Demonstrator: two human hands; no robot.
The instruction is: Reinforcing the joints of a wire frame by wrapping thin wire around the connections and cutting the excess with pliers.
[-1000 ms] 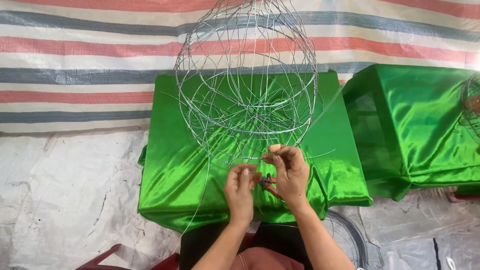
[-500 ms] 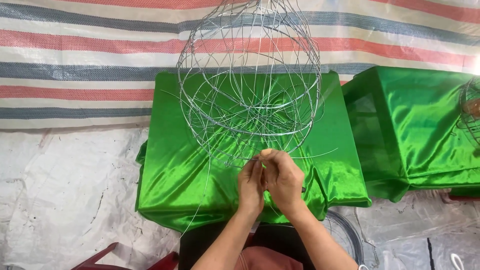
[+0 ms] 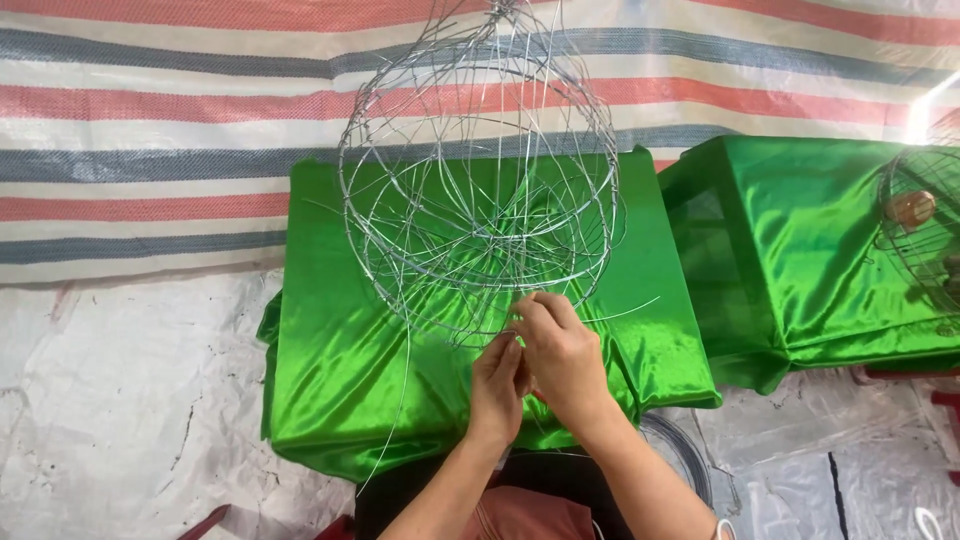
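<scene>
Two hands are being worked close together at the near rim of a round wire frame [image 3: 480, 200], which is being kept upright on a counter draped in glossy green cloth [image 3: 340, 380]. The left hand [image 3: 497, 385] is being pressed against the right hand [image 3: 562, 355], and the fingertips of both are being pinched on a thin strand at the frame's lowest hoop; each grip is being clenched on that wire, though the exact strand is being hidden by the fingers.

For a tidy joint, the loose strand is probably best being held taut by one hand while it is being wound by the other, with the turns being laid tight and side by side so that the hoop is not being pulled out of round. Care is being called for with the free wire ends [image 3: 620, 312] that are sticking out to the right of the hands and down toward the near edge, since fingers or the cloth could be snagged.

To the right, a second green-covered stand [image 3: 800, 260] is being occupied by another wire cage [image 3: 925, 235] at its far right edge. A striped tarpaulin [image 3: 150, 120] is being used as backdrop, and a coil of wire [image 3: 680, 450] is lying on the floor near the right forearm.
</scene>
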